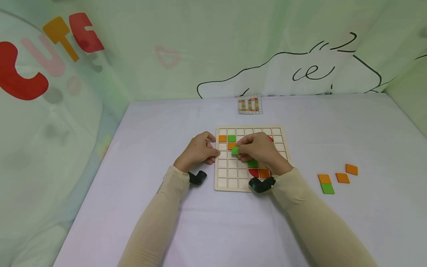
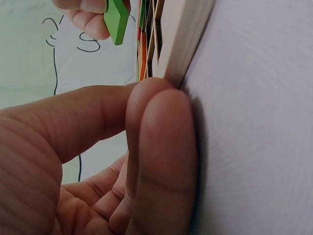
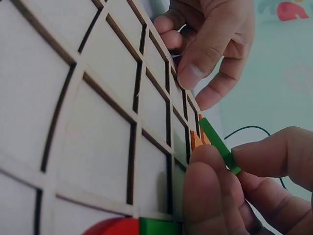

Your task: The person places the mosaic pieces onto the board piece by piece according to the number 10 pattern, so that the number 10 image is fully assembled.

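Note:
A wooden grid board (image 1: 222, 181) lies flat on the table, with square orange and green tiles and red rounded pieces in some cells. My left hand (image 1: 198, 150) holds the board's left edge with bent fingers, thumb at the rim. Between right thumb and fingers, my right hand (image 1: 261, 150) pinches a green square tile (image 1: 235, 150). In the right wrist view that tile (image 3: 220, 147) is tilted above the board, near an orange tile (image 1: 231, 146). Another orange tile (image 1: 222, 138) and a green tile (image 1: 231, 138) occupy cells farther back. The right hand hides part of the board.
Loose orange tiles (image 1: 351, 169) and a loose green tile (image 1: 327, 188) lie on the table to the right. Behind the board is a printed pattern card (image 1: 250, 104). A draped fabric wall (image 1: 140, 55) rises along the table's back edge.

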Demonstrator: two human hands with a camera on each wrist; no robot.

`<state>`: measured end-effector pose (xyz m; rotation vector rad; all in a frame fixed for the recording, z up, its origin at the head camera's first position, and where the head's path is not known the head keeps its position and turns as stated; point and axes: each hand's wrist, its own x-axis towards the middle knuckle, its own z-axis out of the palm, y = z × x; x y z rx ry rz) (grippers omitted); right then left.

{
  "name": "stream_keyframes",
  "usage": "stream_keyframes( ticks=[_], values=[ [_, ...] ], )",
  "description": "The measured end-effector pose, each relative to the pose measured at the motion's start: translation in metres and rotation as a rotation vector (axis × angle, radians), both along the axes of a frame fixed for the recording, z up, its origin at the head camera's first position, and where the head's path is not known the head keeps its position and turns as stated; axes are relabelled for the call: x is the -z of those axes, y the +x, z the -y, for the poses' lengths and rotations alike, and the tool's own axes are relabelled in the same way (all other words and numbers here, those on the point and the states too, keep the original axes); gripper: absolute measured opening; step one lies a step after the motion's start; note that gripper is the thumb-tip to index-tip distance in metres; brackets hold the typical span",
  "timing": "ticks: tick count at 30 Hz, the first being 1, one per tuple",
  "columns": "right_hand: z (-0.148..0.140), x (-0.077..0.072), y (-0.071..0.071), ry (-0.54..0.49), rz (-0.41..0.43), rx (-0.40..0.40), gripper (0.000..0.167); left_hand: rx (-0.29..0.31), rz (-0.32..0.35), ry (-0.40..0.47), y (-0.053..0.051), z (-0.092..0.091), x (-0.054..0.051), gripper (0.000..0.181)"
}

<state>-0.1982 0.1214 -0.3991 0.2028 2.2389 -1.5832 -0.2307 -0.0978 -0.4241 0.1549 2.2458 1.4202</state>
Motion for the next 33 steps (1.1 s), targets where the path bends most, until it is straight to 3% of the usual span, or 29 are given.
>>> stream_keyframes(
  ticks=[25,33],
  values=[
    [0.011,0.005,-0.002,0.069,-0.034,-0.035,0.013,0.000,0.002,-0.004,-0.002,0.000,0.002,0.044],
    [0.001,-0.001,0.009,0.013,-0.045,-0.019,0.018,-0.002,0.005,-0.003,-0.001,0.000,0.002,0.045]
  ],
)
